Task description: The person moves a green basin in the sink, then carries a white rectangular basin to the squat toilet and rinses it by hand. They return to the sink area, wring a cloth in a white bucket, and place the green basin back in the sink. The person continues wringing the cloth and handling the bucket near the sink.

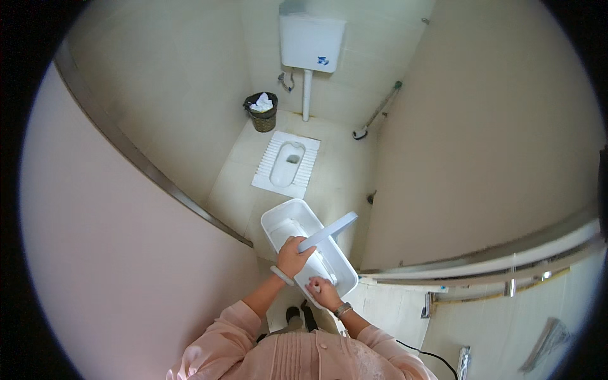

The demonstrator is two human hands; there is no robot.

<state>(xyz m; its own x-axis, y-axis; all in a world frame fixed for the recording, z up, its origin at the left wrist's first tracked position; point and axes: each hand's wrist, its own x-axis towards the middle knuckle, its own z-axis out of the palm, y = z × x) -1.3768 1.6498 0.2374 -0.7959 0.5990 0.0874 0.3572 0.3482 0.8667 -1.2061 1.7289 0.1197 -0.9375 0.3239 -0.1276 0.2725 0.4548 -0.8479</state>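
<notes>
A white rectangular plastic bucket [350, 274] is held up in front of my body, at the entrance of a toilet stall. My left hand [292, 256] is closed around one end of its pale grey carrying handle [332, 230]. My right hand [324, 292] is at the bucket's near side, over the rim, with its fingers curled inward. Whether those fingers grip the rim or something small is unclear. Beyond the bucket, a white ceramic squat toilet [306, 176] is set into the tiled floor.
A waste basket [264, 122] with a black liner and crumpled paper stands in the back left corner. The cistern [311, 42] hangs above its flush pipe [307, 95]. A long-handled brush [378, 113] leans at the right. Partition walls flank me; a black cable [430, 354] crosses the lower right.
</notes>
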